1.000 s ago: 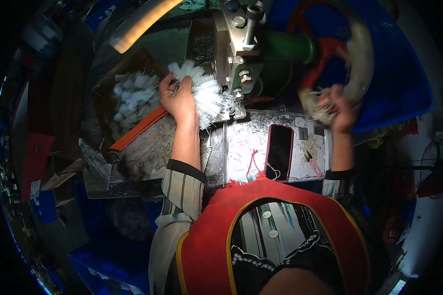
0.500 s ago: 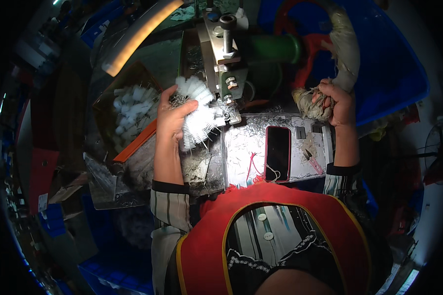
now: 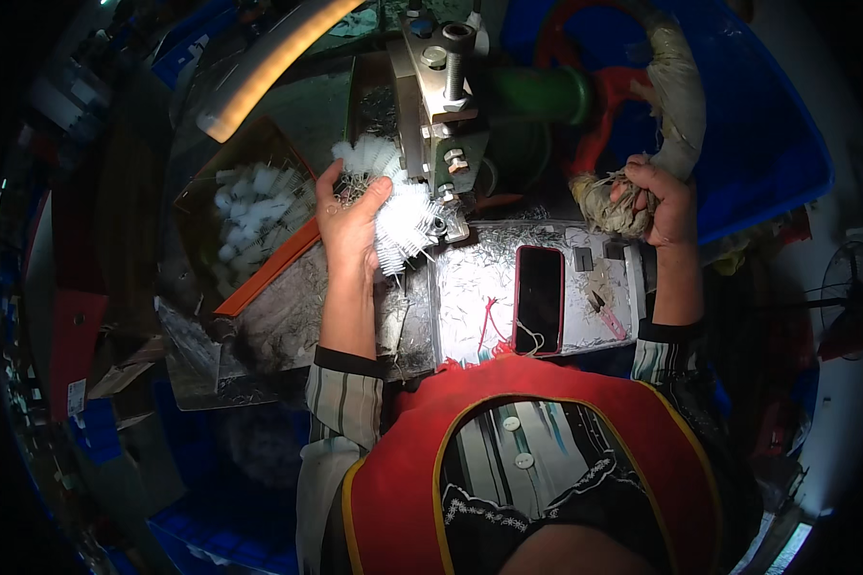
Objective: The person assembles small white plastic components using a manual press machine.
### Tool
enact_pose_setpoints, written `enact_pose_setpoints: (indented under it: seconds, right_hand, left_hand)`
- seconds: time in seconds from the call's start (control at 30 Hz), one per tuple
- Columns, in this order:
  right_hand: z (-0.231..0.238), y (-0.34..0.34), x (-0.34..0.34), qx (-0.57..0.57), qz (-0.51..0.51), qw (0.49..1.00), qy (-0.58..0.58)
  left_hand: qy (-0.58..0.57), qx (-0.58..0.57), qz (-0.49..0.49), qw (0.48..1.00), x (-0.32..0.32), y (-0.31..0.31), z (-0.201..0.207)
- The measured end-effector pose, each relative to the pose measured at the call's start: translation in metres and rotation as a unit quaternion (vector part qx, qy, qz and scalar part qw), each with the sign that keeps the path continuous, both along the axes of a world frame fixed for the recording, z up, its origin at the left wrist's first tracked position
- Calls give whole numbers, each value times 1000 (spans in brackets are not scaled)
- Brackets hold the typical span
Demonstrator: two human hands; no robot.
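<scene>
My left hand point(image 3: 350, 222) is closed around a bunch of white bristle brushes point(image 3: 405, 225), thumb on top. Thin wire ends poke out between the thumb and fingers. The bunch lies against the bolted metal head point(image 3: 448, 158) of a green bench machine point(image 3: 532, 96), brightly lit at its right side. My right hand point(image 3: 664, 203) grips the cloth-wrapped grip point(image 3: 612, 203) on the rim of a red handwheel point(image 3: 594, 125), at the right of the machine. To the left of my left hand stands a tray point(image 3: 197, 216) with more white brush pieces point(image 3: 257, 211).
A phone with a red edge point(image 3: 539, 299) lies on a white board point(image 3: 465, 287) strewn with wire bits. An orange strip point(image 3: 268, 268) borders the tray. A glowing lamp bar point(image 3: 278, 67) hangs at upper left. A blue bin point(image 3: 767, 144) stands behind the handwheel.
My left hand has shifted a little to the right with the brushes, nearer the machine head, and turned so the wire ends show. My right hand stays on the wheel's grip.
</scene>
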State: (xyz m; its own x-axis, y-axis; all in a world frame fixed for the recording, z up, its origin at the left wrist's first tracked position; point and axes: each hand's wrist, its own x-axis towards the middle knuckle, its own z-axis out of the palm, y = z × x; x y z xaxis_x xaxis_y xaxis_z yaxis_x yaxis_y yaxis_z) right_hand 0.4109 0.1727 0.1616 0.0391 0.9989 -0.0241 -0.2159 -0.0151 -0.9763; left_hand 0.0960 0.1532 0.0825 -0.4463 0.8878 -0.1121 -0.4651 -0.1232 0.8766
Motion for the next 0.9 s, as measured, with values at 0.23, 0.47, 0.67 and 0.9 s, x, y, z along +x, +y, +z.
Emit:
enact_pose_setpoints:
  seconds: [0.23, 0.47, 0.67, 0.9]
  right_hand:
    - [32, 11, 2, 9, 48, 995, -87]
    - [-60, 4, 2, 141, -58, 986, -60]
    - [-52, -1, 1, 110, 7, 990, -86]
    - [-1, 4, 2, 29, 24, 999, -19]
  left_hand:
    - [0, -19, -15, 1000, -3, 2, -2]
    - [46, -10, -25, 999, -3, 0, -7]
    - [205, -48, -119, 970, -23, -6, -9]
    - [64, -28, -138, 988, -22, -12, -6]
